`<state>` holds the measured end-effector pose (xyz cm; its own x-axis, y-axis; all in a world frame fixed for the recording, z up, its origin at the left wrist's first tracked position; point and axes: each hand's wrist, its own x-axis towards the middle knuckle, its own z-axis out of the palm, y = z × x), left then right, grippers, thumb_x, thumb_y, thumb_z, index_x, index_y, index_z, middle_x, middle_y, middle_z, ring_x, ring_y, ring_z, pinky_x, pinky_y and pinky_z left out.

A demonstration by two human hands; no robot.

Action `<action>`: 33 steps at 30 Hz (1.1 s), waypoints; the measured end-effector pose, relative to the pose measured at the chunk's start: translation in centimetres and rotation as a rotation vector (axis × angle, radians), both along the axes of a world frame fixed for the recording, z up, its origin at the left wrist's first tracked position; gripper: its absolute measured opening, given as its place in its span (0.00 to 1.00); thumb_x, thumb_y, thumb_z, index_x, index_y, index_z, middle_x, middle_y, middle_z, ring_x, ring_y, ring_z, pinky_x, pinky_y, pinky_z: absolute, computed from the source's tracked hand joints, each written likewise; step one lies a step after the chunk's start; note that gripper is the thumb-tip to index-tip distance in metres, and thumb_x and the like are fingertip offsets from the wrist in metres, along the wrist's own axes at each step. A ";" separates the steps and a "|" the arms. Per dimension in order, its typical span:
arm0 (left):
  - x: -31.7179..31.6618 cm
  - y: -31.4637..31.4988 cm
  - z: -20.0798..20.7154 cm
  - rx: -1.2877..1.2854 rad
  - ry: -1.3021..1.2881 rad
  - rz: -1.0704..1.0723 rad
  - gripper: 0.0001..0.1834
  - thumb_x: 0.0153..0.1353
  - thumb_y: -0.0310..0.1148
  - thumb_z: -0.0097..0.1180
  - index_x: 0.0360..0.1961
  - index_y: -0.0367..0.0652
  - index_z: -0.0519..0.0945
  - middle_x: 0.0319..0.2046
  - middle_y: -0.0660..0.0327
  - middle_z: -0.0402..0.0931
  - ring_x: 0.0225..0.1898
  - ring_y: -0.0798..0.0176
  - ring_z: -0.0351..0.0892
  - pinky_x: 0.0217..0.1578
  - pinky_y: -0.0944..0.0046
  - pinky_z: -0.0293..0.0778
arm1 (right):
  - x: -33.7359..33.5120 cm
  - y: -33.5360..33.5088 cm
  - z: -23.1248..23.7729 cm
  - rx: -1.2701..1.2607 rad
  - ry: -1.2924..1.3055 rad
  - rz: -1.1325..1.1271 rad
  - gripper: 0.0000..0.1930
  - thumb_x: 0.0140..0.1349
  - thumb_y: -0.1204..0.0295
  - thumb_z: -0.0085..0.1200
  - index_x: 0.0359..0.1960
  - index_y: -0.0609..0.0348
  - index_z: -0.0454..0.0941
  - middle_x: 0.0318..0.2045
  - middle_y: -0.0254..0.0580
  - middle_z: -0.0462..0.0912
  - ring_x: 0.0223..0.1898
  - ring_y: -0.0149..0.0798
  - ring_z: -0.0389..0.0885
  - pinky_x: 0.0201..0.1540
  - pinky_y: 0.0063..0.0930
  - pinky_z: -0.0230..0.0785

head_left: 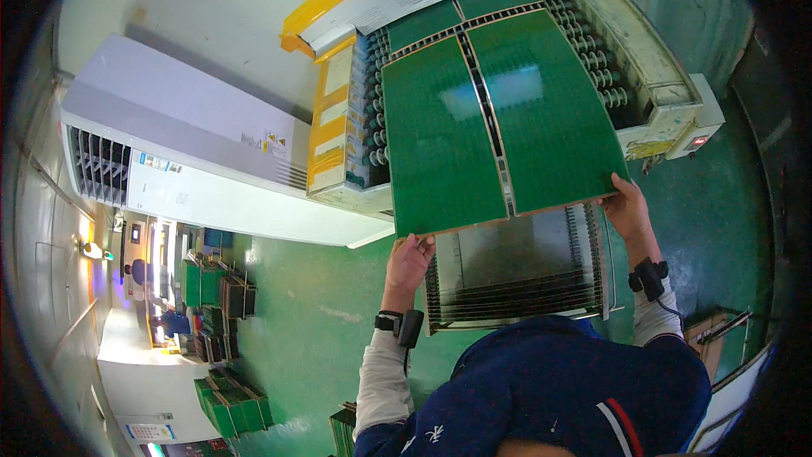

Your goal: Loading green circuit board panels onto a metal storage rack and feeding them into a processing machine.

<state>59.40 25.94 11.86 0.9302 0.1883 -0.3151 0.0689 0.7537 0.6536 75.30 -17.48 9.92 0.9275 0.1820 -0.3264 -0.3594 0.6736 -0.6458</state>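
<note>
Because each green panel is gripped only at its near edge, beside the conveyor's end and above the slotted rack (516,275), it could sag or slip, I judge. Left hand (409,261) pinches the left green panel (440,144); right hand (628,207) pinches the right green panel (548,114). Both arms reach forward, wrists raised.

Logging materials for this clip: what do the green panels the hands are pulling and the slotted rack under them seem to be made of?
The left green panel, gripped by the left hand, and the right green panel, gripped by the right hand, look like rigid glossy-coated circuit board: they reflect light, with tan edges. The slotted rack looks like bare grey metal, dull sheen.
</note>
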 end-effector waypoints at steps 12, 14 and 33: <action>0.3 0.7 -0.6 0.026 -0.009 0.000 0.07 0.69 0.30 0.47 0.43 0.42 0.77 0.42 0.59 0.79 0.43 0.58 0.79 0.46 0.57 0.76 | 1.0 0.2 -0.5 0.028 0.009 -0.004 0.11 0.65 0.67 0.52 0.45 0.59 0.76 0.36 0.39 0.83 0.34 0.36 0.81 0.34 0.30 0.75; 0.3 0.7 -0.5 0.053 0.007 0.016 0.07 0.69 0.30 0.47 0.44 0.43 0.76 0.43 0.59 0.79 0.43 0.58 0.79 0.46 0.57 0.76 | 1.1 0.3 -0.3 0.036 0.004 0.012 0.11 0.64 0.67 0.53 0.44 0.58 0.76 0.36 0.39 0.83 0.34 0.36 0.82 0.34 0.31 0.75; -3.8 2.5 -2.4 0.103 0.065 0.077 0.25 0.69 0.34 0.48 0.65 0.43 0.61 0.55 0.52 0.72 0.43 0.57 0.79 0.43 0.59 0.77 | 2.7 0.2 -2.0 -0.020 -0.010 0.098 0.15 0.65 0.60 0.53 0.44 0.59 0.76 0.38 0.40 0.82 0.36 0.37 0.80 0.37 0.29 0.72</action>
